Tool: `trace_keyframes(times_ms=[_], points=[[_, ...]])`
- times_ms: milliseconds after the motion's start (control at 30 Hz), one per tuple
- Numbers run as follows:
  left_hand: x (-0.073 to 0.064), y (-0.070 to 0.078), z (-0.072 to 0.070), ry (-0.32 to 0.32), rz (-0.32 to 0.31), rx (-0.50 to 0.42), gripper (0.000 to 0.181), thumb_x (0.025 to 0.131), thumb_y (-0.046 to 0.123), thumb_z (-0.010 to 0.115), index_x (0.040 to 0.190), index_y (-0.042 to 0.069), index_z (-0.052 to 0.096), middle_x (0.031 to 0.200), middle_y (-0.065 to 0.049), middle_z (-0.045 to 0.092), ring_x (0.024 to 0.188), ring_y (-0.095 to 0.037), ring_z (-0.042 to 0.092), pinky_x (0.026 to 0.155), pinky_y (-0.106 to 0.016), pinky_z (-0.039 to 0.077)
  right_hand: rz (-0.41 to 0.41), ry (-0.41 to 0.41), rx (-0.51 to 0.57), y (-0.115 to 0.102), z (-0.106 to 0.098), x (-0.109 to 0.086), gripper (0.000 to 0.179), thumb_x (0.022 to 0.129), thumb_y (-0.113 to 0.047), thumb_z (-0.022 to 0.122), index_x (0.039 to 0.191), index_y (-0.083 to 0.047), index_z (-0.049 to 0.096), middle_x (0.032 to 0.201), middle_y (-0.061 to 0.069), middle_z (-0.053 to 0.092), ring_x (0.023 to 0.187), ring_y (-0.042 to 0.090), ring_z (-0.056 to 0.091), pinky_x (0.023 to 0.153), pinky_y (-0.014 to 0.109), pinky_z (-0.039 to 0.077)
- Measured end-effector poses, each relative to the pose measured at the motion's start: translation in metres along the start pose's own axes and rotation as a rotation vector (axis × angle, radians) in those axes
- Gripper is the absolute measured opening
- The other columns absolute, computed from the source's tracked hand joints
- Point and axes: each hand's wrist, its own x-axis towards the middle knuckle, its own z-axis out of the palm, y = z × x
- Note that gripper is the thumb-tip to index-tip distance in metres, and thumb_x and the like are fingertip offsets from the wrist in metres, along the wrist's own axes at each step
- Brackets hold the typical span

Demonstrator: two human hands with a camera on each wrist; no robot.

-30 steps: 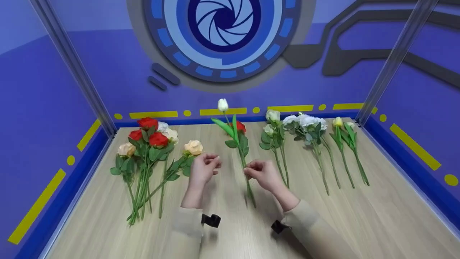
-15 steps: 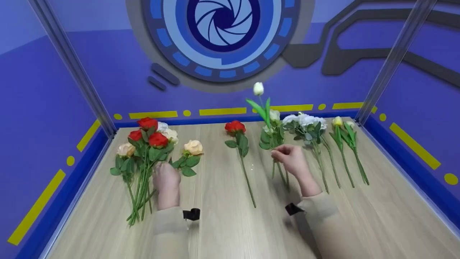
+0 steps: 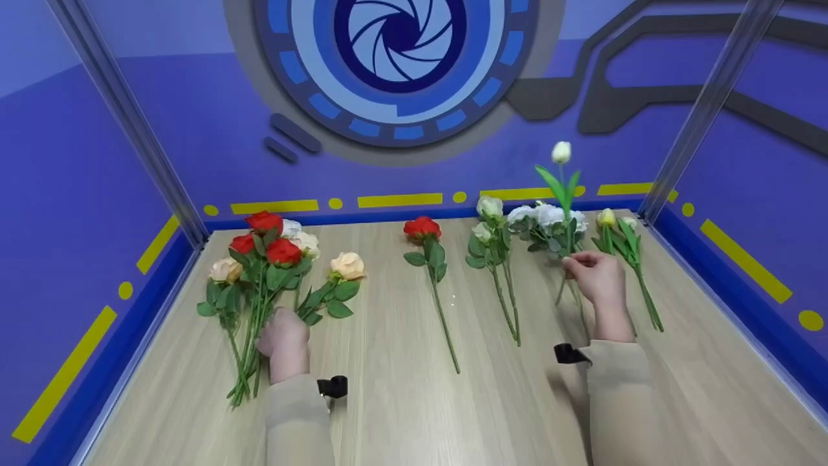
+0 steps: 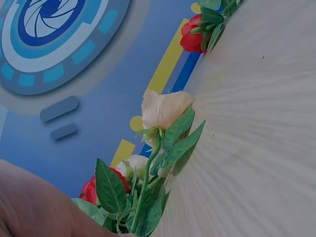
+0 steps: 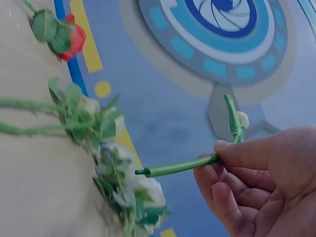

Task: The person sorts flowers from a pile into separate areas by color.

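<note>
My right hand (image 3: 598,281) pinches the green stem of a white tulip (image 3: 561,153) between thumb and fingers. The tulip stands upright above the white flowers (image 3: 550,217) at the back right. In the right wrist view its cut stem end (image 5: 158,171) sticks out past the fingertips. My left hand (image 3: 284,336) is low over the left bunch, its curled fingers at the stem of a peach rose (image 3: 347,266). That rose lies slanted on the table; in the left wrist view its stem (image 4: 143,192) runs down to the hand. The left fingertips are mostly hidden.
Left of the peach rose lies a bunch with red roses (image 3: 283,251) and pale roses. A single red rose (image 3: 422,228) lies mid-table, with greenish-white roses (image 3: 490,207) to its right. Tulips (image 3: 607,218) lie farther right. Blue walls (image 3: 194,129) enclose the table (image 3: 401,414).
The right hand has carried the white tulip rightward, past the greenish-white roses. The left hand has moved left and down from mid-table to the peach rose's stem.
</note>
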Motion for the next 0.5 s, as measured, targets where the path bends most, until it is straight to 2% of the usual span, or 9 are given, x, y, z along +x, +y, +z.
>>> trace_keyframes(times_ms=[167,300,400,500], points=[[0.000,-0.004,0.000,-0.009,-0.010,0.010,0.036,0.101,0.002,0.048,0.135,-0.005,0.056,0.140,-0.031,0.057,0.132,-0.052,0.051,0.111,-0.064,0.037,0.113,0.069,-0.039,0.020,-0.016,0.005,0.037,0.101,-0.028,0.065,0.123,0.000,0.071,0.099,0.005,0.078,0.070,-0.002,0.065,0.080,0.033,0.055],[0.002,-0.006,-0.001,0.011,-0.003,0.012,0.034,0.101,0.002,0.047,0.132,-0.004,0.059,0.137,-0.030,0.060,0.129,-0.051,0.054,0.110,-0.065,0.038,0.181,0.108,-0.061,0.036,-0.026,0.010,0.038,0.101,-0.029,0.063,0.124,0.000,0.071,0.089,0.001,0.079,0.088,0.021,0.073,0.090,0.043,0.054],[0.003,-0.007,-0.002,0.022,-0.009,0.011,0.032,0.101,0.002,0.047,0.128,-0.003,0.062,0.136,-0.029,0.062,0.129,-0.051,0.055,0.111,-0.065,0.038,0.205,0.132,-0.076,0.048,-0.031,0.011,0.038,0.101,-0.029,0.062,0.123,0.000,0.071,0.078,-0.006,0.076,0.098,0.029,0.071,0.085,0.039,0.053],[0.004,-0.008,-0.003,0.035,-0.013,0.003,0.030,0.100,0.001,0.047,0.124,-0.002,0.065,0.135,-0.029,0.063,0.128,-0.051,0.055,0.111,-0.064,0.039,0.215,0.164,-0.108,0.059,-0.035,0.012,0.036,0.100,-0.028,0.062,0.119,0.001,0.074,0.071,-0.011,0.071,0.087,0.022,0.068,0.075,0.031,0.049]])
